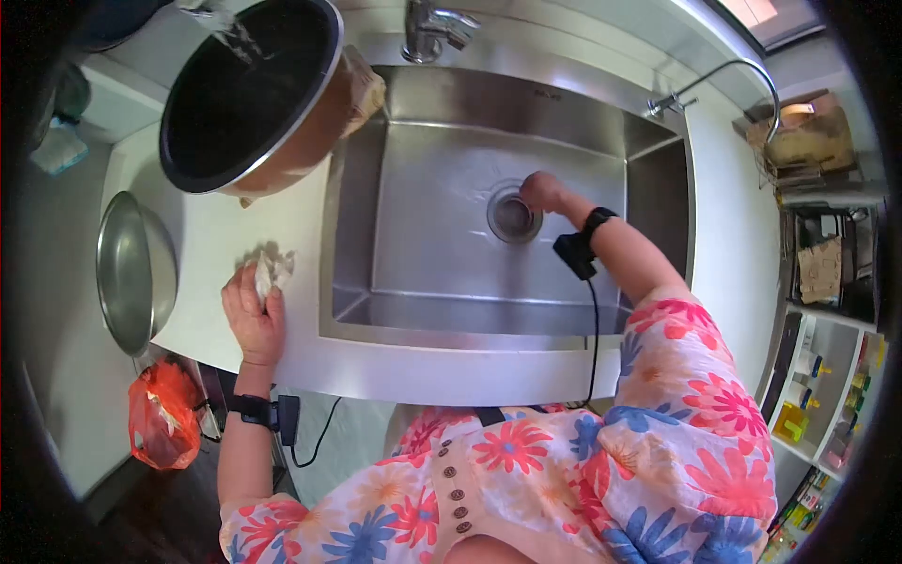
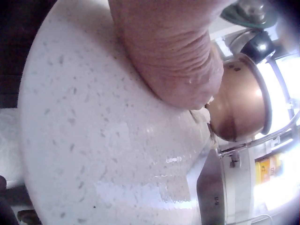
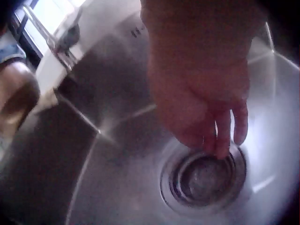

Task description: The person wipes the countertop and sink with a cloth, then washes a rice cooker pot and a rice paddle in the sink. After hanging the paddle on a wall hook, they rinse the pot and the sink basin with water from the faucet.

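On the counter at the left, the left hand [image 1: 255, 324] holds a crumpled white cloth [image 1: 275, 271] between thumb and fingers. Its fingertips are hidden in the left wrist view, where the back of the hand [image 2: 173, 61] lies low over the speckled counter. Over the sink drain [image 1: 514, 216] is the right hand [image 1: 545, 193], with nothing seen in it. The right wrist view has this hand [image 3: 204, 108] with loosely extended fingers pointing down at the rim of the drain [image 3: 204, 180]; whether they touch it I cannot tell.
A large copper-coloured pot [image 1: 291, 150] with a dark inside stands left of the steel sink [image 1: 423, 254]. A metal bowl [image 1: 132, 273] leans at the counter's left edge, above a red plastic bag [image 1: 164, 418]. Two faucets rise behind the sink.
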The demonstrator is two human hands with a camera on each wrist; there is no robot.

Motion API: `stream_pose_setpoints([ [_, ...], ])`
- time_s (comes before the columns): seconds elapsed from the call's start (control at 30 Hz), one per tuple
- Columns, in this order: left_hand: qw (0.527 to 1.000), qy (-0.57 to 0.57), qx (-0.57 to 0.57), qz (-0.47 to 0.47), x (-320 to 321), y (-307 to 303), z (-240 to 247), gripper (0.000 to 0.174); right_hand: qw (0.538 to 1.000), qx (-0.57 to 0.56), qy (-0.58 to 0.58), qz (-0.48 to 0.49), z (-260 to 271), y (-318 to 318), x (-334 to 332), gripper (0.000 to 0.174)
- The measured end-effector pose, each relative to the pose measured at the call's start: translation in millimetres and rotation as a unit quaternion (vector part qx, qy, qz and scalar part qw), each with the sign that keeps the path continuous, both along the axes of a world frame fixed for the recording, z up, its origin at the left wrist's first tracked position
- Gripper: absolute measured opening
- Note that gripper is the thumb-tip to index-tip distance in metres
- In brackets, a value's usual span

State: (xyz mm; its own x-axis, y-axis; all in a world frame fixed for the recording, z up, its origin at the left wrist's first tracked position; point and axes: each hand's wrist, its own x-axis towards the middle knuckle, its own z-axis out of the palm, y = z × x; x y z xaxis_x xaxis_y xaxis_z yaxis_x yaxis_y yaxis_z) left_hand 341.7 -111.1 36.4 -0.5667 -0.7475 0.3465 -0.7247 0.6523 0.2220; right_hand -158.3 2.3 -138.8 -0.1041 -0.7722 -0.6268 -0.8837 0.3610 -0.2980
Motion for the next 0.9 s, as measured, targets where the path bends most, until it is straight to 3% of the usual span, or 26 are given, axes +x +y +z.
stream_pose_setpoints([
  [0.03,1.000,-0.005,0.008,0.001,0.1,0.2,1.4,0.043,0.977,0.020,-0.122,-0.174,47.9,-12.5,-5.2,0.026],
  [0.1,1.000,-0.009,0.011,0.000,1.3,0.7,1.3,0.044,0.924,-0.077,-0.252,-0.276,116.3,-38.0,-4.7,0.034],
  [0.23,1.000,-0.010,0.002,-0.007,1.4,0.1,2.4,0.044,0.874,-0.258,-0.304,-0.276,224.9,-90.5,-5.0,0.049],
  [0.3,1.000,-0.008,-0.008,-0.012,0.7,0.1,3.7,0.044,0.862,-0.316,-0.302,-0.256,250.2,-116.3,-11.6,0.053],
  [0.53,1.000,0.002,-0.004,-0.011,0.5,0.9,4.6,0.044,0.885,-0.334,-0.236,-0.222,287.4,-150.8,-10.7,0.054],
  [0.63,1.000,0.008,0.008,-0.011,-0.2,2.1,7.5,0.042,0.895,-0.304,-0.223,-0.237,292.5,-144.0,-10.6,0.045],
  [0.7,1.000,0.009,0.006,-0.006,-0.9,3.1,9.5,0.043,0.882,-0.307,-0.198,-0.298,281.1,-141.7,-18.8,0.036],
  [0.83,1.000,-0.005,0.002,0.000,0.5,1.4,6.2,0.045,0.857,-0.334,-0.218,-0.326,267.1,-145.0,-25.8,0.022],
  [0.9,1.000,0.001,0.007,-0.005,0.2,1.2,4.7,0.045,0.877,-0.320,-0.230,-0.276,265.4,-153.6,-31.8,0.024],
])
